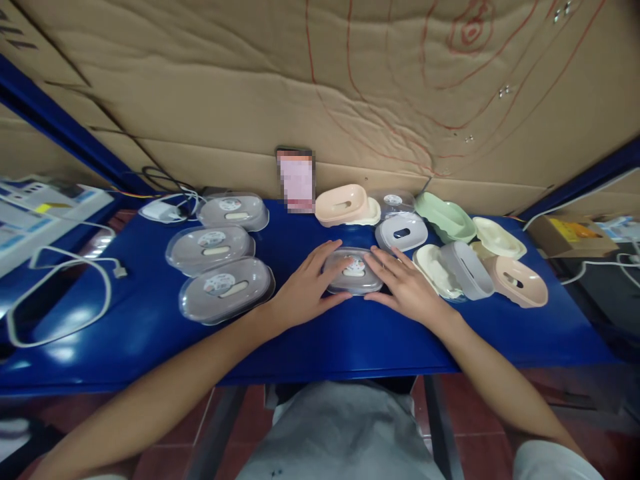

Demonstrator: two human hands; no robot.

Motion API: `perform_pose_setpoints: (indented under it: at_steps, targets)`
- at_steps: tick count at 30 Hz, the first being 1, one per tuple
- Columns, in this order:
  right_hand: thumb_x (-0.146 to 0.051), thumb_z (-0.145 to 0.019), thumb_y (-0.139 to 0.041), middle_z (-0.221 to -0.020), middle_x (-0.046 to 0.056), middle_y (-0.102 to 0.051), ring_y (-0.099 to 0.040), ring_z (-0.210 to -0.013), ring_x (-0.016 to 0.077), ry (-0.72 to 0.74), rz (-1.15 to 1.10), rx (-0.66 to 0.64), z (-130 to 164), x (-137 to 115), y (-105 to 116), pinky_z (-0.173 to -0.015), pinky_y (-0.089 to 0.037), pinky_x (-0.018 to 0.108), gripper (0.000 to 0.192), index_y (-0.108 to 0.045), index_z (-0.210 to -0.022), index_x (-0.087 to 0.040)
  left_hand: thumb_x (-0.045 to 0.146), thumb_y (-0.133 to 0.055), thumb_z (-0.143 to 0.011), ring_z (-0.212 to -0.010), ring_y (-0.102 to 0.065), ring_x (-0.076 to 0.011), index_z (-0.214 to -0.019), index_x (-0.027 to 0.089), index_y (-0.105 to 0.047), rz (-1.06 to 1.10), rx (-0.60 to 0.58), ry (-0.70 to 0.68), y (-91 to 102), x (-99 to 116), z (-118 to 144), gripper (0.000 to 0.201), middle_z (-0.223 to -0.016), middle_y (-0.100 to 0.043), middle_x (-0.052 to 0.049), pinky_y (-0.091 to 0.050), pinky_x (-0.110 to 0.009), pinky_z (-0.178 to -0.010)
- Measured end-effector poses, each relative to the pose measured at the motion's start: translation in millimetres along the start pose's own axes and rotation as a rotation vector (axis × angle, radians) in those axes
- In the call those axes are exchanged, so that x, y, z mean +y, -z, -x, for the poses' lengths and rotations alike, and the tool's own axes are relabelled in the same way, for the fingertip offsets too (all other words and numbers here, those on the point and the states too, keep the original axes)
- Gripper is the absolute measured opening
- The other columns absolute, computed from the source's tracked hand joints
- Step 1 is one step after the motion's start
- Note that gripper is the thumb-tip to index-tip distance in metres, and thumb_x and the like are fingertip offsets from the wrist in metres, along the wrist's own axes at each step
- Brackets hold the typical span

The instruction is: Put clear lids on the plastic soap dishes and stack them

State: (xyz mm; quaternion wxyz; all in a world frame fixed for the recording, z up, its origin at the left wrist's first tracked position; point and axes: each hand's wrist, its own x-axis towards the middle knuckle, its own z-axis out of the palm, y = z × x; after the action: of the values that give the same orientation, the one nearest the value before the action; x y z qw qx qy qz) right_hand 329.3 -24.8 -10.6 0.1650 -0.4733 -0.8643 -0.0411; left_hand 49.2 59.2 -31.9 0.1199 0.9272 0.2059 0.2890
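1. Head view puts your two forearms nearest, coming in from the bottom corners and meeting at the middle of the blue tabletop (350,340).
2. Your left hand (305,288) lies flat and spread, palm down, fingers fanned over the left end of the lidded soap box (353,272). It closes on nothing; it only rests on the lid.
3. Your right hand (407,283) mirrors it on the right end, fingers loose and extended, fingertips touching the lid's edge, nothing gripped.
4. The soap box sits directly between both hands, equally near to each. Its long axis runs left to right across your body, so each hand covers one short end.
5. Its look: an oval grey tray under a clear lid, with a round printed label showing through the middle.
6. To your left, well apart, three finished boxes (226,289) of the same kind lie in a slanted column running away from you.
7. To your right, just beside your right hand, loose parts (467,268) are heaped: grey, cream, peach and green shells, some tipped on edge.
8. Farther back, a peach tray (345,203) and a blurred phone (296,180) stand against the cardboard wall (200,100).
9. White cables (75,280) trail at far left.
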Motion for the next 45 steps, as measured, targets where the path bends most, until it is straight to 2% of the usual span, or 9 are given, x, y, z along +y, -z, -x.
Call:
perform_pose_setpoints:
  at_steps: [7,12,18,23,30,35,38,42,45]
  targets:
    - [-0.052,-0.104,-0.065,-0.174,0.022,-0.038,-0.041,-0.161,0.0335,-0.072,-0.023,-0.028,0.6,4.6,-1.7,-0.134,-0.034,0.063,0.104,0.004,-0.177,-0.022,0.033,-0.064,-0.108,-0.156,-0.046,-0.0382,-0.163,0.027,-0.043,-0.009,0.000,-0.052,-0.8,-2.9,-0.2,0.059,-0.165,-0.045,-0.020,-0.049,-0.065,-0.122]
    - [-0.054,-0.105,-0.062,-0.174,0.024,-0.035,-0.038,-0.162,0.0347,-0.090,-0.016,-0.038,1.2,8.3,-4.0,-0.134,-0.032,0.065,0.106,0.008,-0.176,-0.021,0.026,-0.063,-0.107,-0.153,-0.050,-0.0346,-0.154,0.026,-0.054,0.013,-0.018,-0.060,-0.4,-2.4,-1.0,0.048,-0.158,-0.054,-0.017,-0.050,-0.061,-0.123]
    - [-0.053,-0.105,-0.063,-0.175,0.023,-0.034,-0.035,-0.164,0.0340,-0.076,-0.004,-0.062,-2.9,0.6,-5.8,-0.134,-0.031,0.065,0.106,0.011,-0.176,-0.022,0.038,-0.071,-0.102,-0.144,-0.058,-0.0365,-0.137,0.024,-0.067,-0.045,-0.023,0.015,2.4,-0.4,-2.3,0.037,-0.151,-0.060,-0.016,-0.052,-0.061,-0.119]
    - [-0.052,-0.108,-0.059,-0.177,0.022,-0.030,-0.031,-0.166,0.0329,-0.049,-0.024,-0.075,-2.9,-1.8,-7.0,-0.133,-0.027,0.067,0.103,0.015,-0.175,-0.025,0.037,-0.070,-0.100,-0.137,-0.061,-0.0366,-0.128,0.023,-0.068,-0.152,0.001,0.049,4.9,4.4,-3.1,0.031,-0.147,-0.063,-0.015,-0.053,-0.059,-0.115]
    - [-0.048,-0.111,-0.055,-0.176,0.020,-0.035,-0.037,-0.163,0.0323,-0.065,-0.051,-0.056,-2.1,-1.2,-0.3,-0.130,-0.032,0.064,0.087,-0.002,-0.177,-0.026,0.029,-0.068,-0.095,-0.134,-0.062,-0.0403,-0.126,0.019,-0.064,-0.272,0.031,0.104,13.8,3.6,-6.4,0.032,-0.141,-0.064,-0.018,-0.056,-0.058,-0.108]
    - [-0.046,-0.112,-0.052,-0.171,0.019,-0.045,-0.045,-0.159,0.0325,-0.088,-0.051,-0.055,-2.1,-0.4,1.2,-0.128,-0.035,0.063,0.072,-0.023,-0.174,-0.025,0.024,-0.070,-0.087,-0.132,-0.062,-0.0436,-0.121,0.018,-0.064,-0.355,0.019,0.182,20.6,5.2,-7.8,0.036,-0.136,-0.064,-0.021,-0.052,-0.064,-0.112]
    - [-0.045,-0.112,-0.052,-0.169,0.018,-0.049,-0.047,-0.157,0.0310,-0.099,-0.056,-0.057,-2.0,0.2,1.7,-0.127,-0.036,0.060,0.065,-0.033,-0.170,-0.024,0.023,-0.069,-0.087,-0.133,-0.061,-0.0434,-0.126,0.016,-0.064,-0.407,0.029,0.111,18.4,9.8,-6.9,0.041,-0.139,-0.064,-0.022,-0.044,-0.068,-0.120]
    - [-0.044,-0.112,-0.051,-0.165,0.016,-0.054,-0.050,-0.154,0.0298,-0.103,-0.066,-0.049,-2.1,1.1,3.0,-0.126,-0.037,0.057,0.058,-0.041,-0.166,-0.023,0.033,-0.067,-0.099,-0.135,-0.062,-0.0404,-0.138,0.020,-0.064,-0.445,0.003,-0.037,13.1,16.7,-5.8,0.041,-0.148,-0.061,-0.020,-0.043,-0.067,-0.121]
    - [-0.044,-0.112,-0.051,-0.163,0.015,-0.056,-0.053,-0.152,0.0295,-0.112,-0.069,-0.040,-1.9,2.6,2.5,-0.125,-0.038,0.056,0.056,-0.044,-0.164,-0.023,0.039,-0.067,-0.104,-0.133,-0.063,-0.0392,-0.134,0.020,-0.067,-0.453,-0.016,-0.037,14.5,17.6,-6.3,0.036,-0.146,-0.064,-0.020,-0.045,-0.064,-0.120]
